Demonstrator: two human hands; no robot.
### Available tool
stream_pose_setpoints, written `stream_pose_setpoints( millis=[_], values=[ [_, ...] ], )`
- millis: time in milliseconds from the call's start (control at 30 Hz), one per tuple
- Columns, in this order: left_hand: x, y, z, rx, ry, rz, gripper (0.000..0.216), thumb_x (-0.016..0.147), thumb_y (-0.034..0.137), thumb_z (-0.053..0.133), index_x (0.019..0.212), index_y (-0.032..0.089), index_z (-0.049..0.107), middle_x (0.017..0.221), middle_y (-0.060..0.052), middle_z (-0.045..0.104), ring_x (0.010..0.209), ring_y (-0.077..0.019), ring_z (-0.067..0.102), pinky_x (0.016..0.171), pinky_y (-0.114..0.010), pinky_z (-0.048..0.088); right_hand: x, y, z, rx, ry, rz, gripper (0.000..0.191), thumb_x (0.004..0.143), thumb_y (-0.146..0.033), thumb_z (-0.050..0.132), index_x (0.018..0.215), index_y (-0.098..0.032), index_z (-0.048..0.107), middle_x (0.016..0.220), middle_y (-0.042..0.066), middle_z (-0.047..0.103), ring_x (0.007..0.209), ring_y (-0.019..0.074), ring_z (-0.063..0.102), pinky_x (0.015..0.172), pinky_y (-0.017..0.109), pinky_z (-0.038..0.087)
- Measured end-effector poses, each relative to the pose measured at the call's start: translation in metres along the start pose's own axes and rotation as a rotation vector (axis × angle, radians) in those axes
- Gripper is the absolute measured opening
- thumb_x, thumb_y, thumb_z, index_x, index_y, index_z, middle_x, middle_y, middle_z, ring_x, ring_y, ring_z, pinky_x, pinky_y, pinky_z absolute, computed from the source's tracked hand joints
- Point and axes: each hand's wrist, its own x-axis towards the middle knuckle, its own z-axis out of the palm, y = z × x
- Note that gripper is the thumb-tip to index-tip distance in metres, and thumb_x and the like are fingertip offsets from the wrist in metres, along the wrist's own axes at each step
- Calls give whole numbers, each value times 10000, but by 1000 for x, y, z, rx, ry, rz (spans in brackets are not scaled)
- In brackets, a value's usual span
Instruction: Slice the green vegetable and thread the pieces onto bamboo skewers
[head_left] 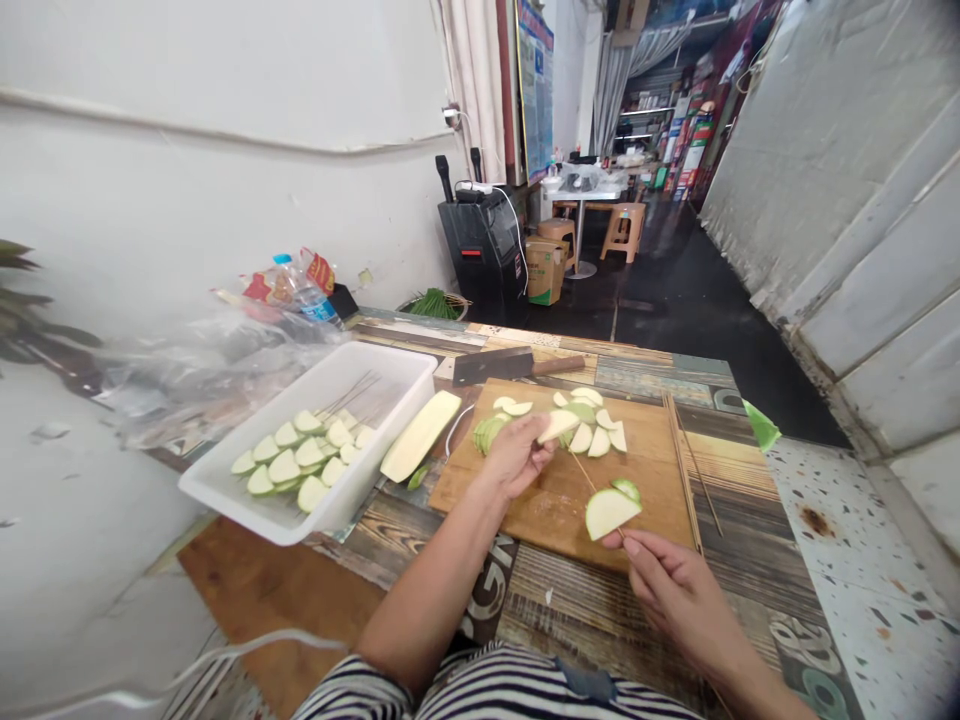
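My left hand pinches a pale half-round squash slice above the wooden cutting board. My right hand grips a thin bamboo skewer near its lower end. On that skewer sits a green-rimmed squash half-slice, close to my right fingers. The skewer's upper tip points toward the slice in my left hand; whether it touches cannot be made out. Loose cut slices lie behind my left hand on the board, and a small green piece rests near the skewered slice.
Left of the board are a cut squash half and a white plastic tray holding skewered slices. A cleaver lies behind the board. Bare skewers rest along its right side. Plastic bags and a bottle stand by the wall.
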Motion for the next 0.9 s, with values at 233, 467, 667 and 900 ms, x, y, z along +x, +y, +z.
stream_pose_setpoints(
  millis=[233, 467, 667, 900],
  values=[
    [0, 0, 0, -1, -4, 5, 209, 705, 216, 674, 785, 72, 545, 699, -33, 515, 500, -11, 415, 369, -94, 234, 0, 2, 0, 36, -14, 0, 418, 804, -501, 524, 997, -132, 558, 424, -123, 236, 350, 35, 159, 340, 182, 123],
    [0, -1, 1, 19, -11, 18, 222, 709, 234, 674, 795, 77, 543, 669, -13, 489, 501, -17, 411, 380, -104, 224, 0, 0, 1, 44, -6, 0, 394, 809, -494, 526, 965, -133, 539, 422, -129, 245, 348, 30, 162, 334, 173, 136],
    [1, -3, 1, 84, 21, 66, 248, 690, 271, 690, 790, 95, 546, 623, 6, 485, 474, -19, 408, 377, -118, 207, 0, -1, 6, 126, -1, 35, 406, 776, -522, 549, 940, -152, 521, 422, -137, 258, 329, 22, 142, 311, 162, 132],
    [1, -10, 5, 118, 47, 95, 247, 686, 274, 683, 808, 101, 555, 610, 8, 503, 453, -21, 410, 371, -128, 194, 2, 1, 10, 122, 21, -1, 380, 795, -507, 532, 940, -156, 514, 414, -139, 255, 321, 25, 146, 306, 157, 147]
  ],
)
